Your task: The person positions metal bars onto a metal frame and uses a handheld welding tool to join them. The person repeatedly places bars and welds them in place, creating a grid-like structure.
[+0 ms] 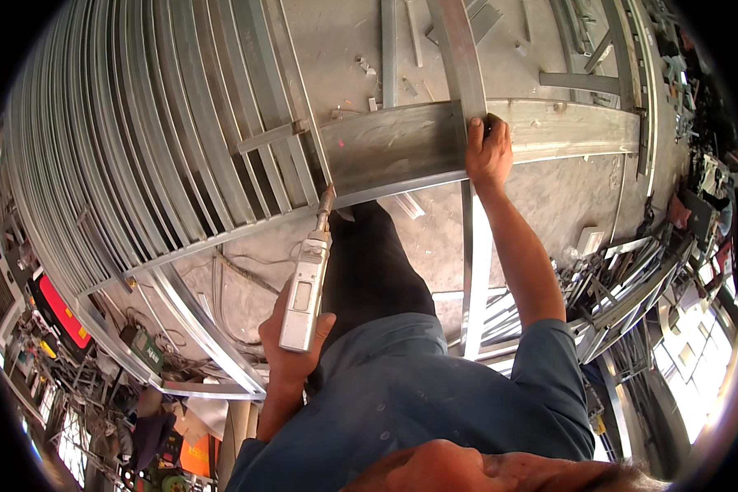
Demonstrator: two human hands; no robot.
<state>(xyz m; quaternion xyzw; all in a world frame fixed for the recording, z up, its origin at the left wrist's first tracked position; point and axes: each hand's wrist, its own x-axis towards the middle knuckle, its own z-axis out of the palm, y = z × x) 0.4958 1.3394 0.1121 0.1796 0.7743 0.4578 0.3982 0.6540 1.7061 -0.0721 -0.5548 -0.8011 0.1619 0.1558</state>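
Observation:
My left hand [291, 332] is wrapped around a silver, box-shaped welding gun [305, 283]. The gun's copper-coloured nozzle points away from me, its tip at the corner where a slatted metal panel [213, 123] meets a wide flat steel channel [394, 152]. Farther right, my right hand [489, 152] is closed over a metal bar [461, 61] where it crosses the channel. Something small and dark shows by its fingers, too hidden to name. The panel's many parallel slats fill the far left, and a short metal strip [271, 137] lies across some of them.
Metal legs [201, 324] stand below the panel at left. Cables [250, 275] and metal offcuts [414, 205] lie on the concrete floor. Stacked metal profiles [623, 287] are at the right; a red case [61, 312] and a green box [142, 348] are at the left.

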